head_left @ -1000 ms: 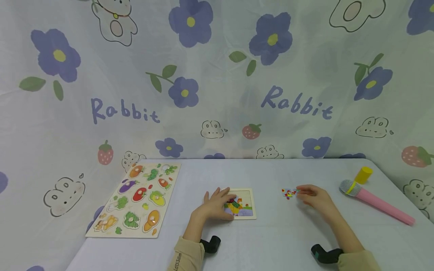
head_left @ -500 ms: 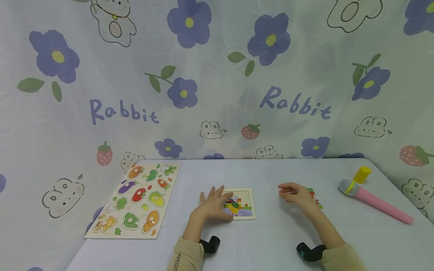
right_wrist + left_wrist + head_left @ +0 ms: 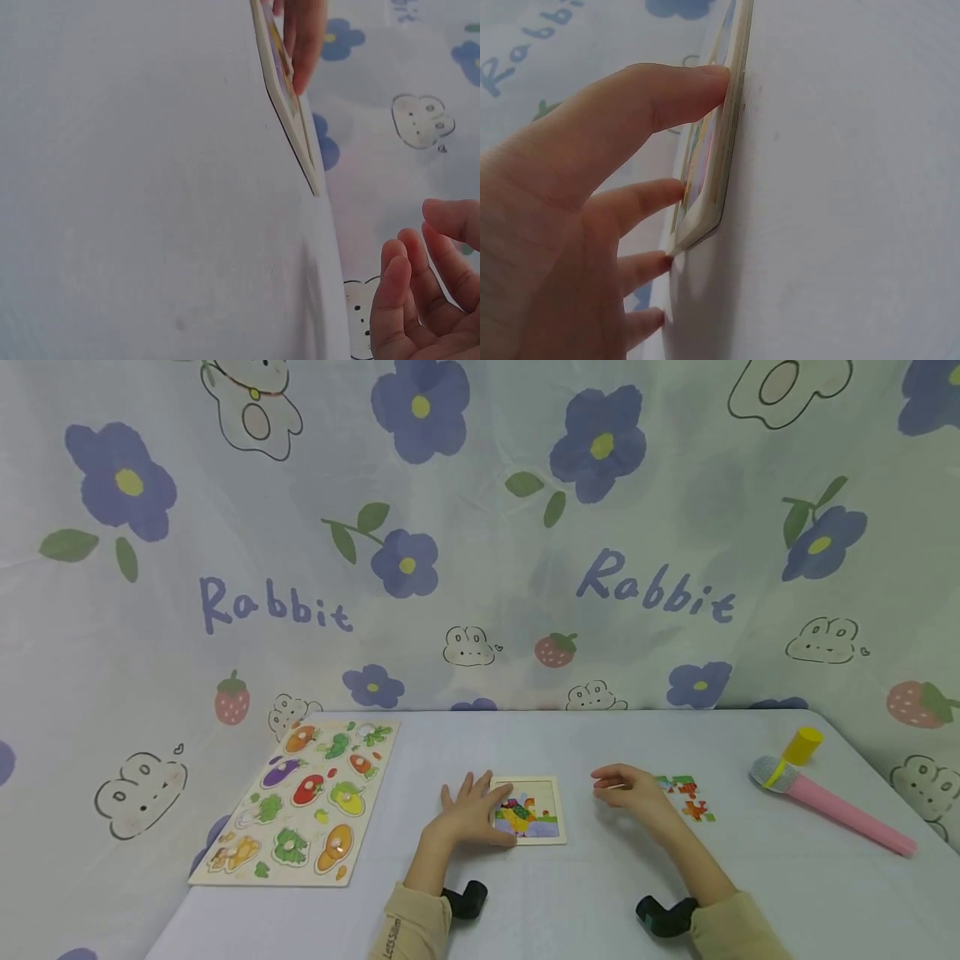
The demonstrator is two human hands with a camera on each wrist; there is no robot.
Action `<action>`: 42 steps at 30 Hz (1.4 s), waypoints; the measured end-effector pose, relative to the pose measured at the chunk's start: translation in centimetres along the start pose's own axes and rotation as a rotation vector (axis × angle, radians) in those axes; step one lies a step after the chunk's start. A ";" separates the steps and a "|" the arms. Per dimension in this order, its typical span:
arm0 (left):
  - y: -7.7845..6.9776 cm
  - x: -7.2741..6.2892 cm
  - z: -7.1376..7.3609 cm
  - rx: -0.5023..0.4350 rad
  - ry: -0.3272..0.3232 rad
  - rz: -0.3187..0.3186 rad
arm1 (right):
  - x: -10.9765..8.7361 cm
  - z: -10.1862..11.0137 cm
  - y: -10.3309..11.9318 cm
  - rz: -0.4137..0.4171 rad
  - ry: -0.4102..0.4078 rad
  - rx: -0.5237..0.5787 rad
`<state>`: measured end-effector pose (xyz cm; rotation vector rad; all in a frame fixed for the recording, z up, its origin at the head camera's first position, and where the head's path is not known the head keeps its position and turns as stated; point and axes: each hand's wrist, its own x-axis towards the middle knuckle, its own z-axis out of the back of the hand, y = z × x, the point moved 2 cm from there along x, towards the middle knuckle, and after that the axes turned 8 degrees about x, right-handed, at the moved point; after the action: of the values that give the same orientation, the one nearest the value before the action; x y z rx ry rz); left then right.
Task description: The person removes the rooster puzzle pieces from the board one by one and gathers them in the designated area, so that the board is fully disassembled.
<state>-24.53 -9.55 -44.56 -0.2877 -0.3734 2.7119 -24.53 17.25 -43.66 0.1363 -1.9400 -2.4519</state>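
A small framed jigsaw puzzle point(image 3: 540, 818) lies mid-table, with a colourful picture across its lower part and a bare cream strip at the top. Over its left side spreads my left hand point(image 3: 467, 817). In the left wrist view, the thumb point(image 3: 694, 90) touches the frame's edge and the index finger reaches its picture. To the right of the frame, my right hand point(image 3: 633, 793) hovers with loosely bent fingers; the right wrist view shows nothing between thumb and fingers point(image 3: 427, 292). Just beyond this hand lie several colourful jigsaw pieces point(image 3: 697, 810), partly hidden by it.
A wooden vegetable puzzle board point(image 3: 311, 818) lies on the left of the white table. At the right are a pink toy microphone point(image 3: 847, 814) and a yellow cylinder point(image 3: 802, 747). A patterned cloth point(image 3: 480, 568) hangs behind the table's far edge.
My right hand has moved left from the jigsaw pieces towards the framed puzzle, leaving more pieces in sight. My left hand stays on the frame.
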 end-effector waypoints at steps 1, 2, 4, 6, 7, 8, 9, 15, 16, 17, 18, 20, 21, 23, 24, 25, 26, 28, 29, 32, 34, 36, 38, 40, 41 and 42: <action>0.0 0.1 0.0 0.001 -0.001 0.000 | 0.1 -0.2 0.0 -0.001 0.001 -0.001; 0.0 0.1 0.0 0.002 -0.002 0.000 | 0.1 -0.4 0.1 -0.001 0.004 0.000; 0.0 0.1 0.0 0.006 -0.001 0.000 | 0.2 -0.8 0.1 0.004 0.011 0.000; 0.0 0.1 0.1 0.011 -0.003 -0.002 | 0.3 -1.2 0.1 0.004 0.017 0.002; -0.1 0.1 0.1 0.013 -0.003 -0.003 | 0.4 -1.4 0.1 0.005 0.019 0.003; -0.1 0.1 0.1 0.013 -0.003 -0.004 | 0.4 -1.7 0.2 0.006 0.019 0.004; -0.1 0.1 0.1 0.013 -0.003 -0.004 | 0.5 -1.9 0.2 0.010 0.024 0.005; -0.2 0.0 0.4 0.009 -0.004 -0.005 | 0.7 -3.5 0.6 0.017 0.048 0.026; -0.3 -0.1 0.4 0.007 -0.005 -0.003 | 0.8 -3.7 0.7 0.018 0.052 0.027; -0.3 -0.1 0.4 0.007 -0.008 -0.002 | 0.9 -4.0 0.7 0.026 0.063 0.019; -0.3 -0.1 0.5 0.009 -0.010 -0.001 | 0.9 -4.3 0.7 0.027 0.069 0.015; -0.2 0.0 0.4 0.012 -0.013 0.000 | 1.1 -4.9 0.7 0.032 0.088 0.004; -0.2 0.0 0.4 0.010 -0.014 -0.001 | 1.2 -5.2 0.7 0.038 0.099 -0.009; -0.1 0.1 0.3 0.009 -0.011 -0.003 | 1.4 -5.8 0.7 0.040 0.118 -0.046; -0.1 0.1 0.2 0.012 -0.010 -0.005 | 1.4 -6.2 0.7 0.046 0.130 -0.068; -0.1 0.1 0.1 0.013 -0.009 -0.007 | 1.5 -6.5 0.8 0.061 0.143 -0.109; 0.0 0.2 0.1 0.014 -0.010 -0.009 | 1.5 -6.8 0.8 0.075 0.154 -0.153; 0.0 0.2 0.0 0.019 -0.013 -0.013 | 1.6 -7.4 0.9 0.105 0.175 -0.239; 0.1 0.2 -0.1 0.024 -0.016 -0.015 | 1.5 -7.6 1.0 0.121 0.182 -0.291; 0.1 0.2 -0.1 0.033 -0.022 -0.020 | 1.6 -8.3 1.2 0.151 0.192 -0.421; 0.1 0.2 -0.1 0.037 -0.024 -0.019 | 1.6 -8.7 1.1 0.164 0.200 -0.485; 0.1 0.1 -0.1 0.040 -0.023 -0.019 | 1.7 -9.0 1.1 0.167 0.206 -0.521; 0.0 0.1 -0.1 0.040 -0.024 -0.020 | 1.7 -9.1 1.1 0.167 0.211 -0.539; 0.0 0.0 0.0 0.040 -0.024 -0.022 | 1.8 -9.2 1.0 0.164 0.215 -0.545; 0.0 0.0 0.0 0.040 -0.025 -0.023 | 1.8 -9.3 1.0 0.162 0.218 -0.542; -0.1 0.1 0.0 0.039 -0.025 -0.023 | 1.9 -9.3 1.0 0.162 0.221 -0.540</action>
<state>-24.56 -9.47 -44.55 -0.2379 -0.3284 2.6992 -25.74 7.88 -44.90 0.2180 -1.1112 -2.6110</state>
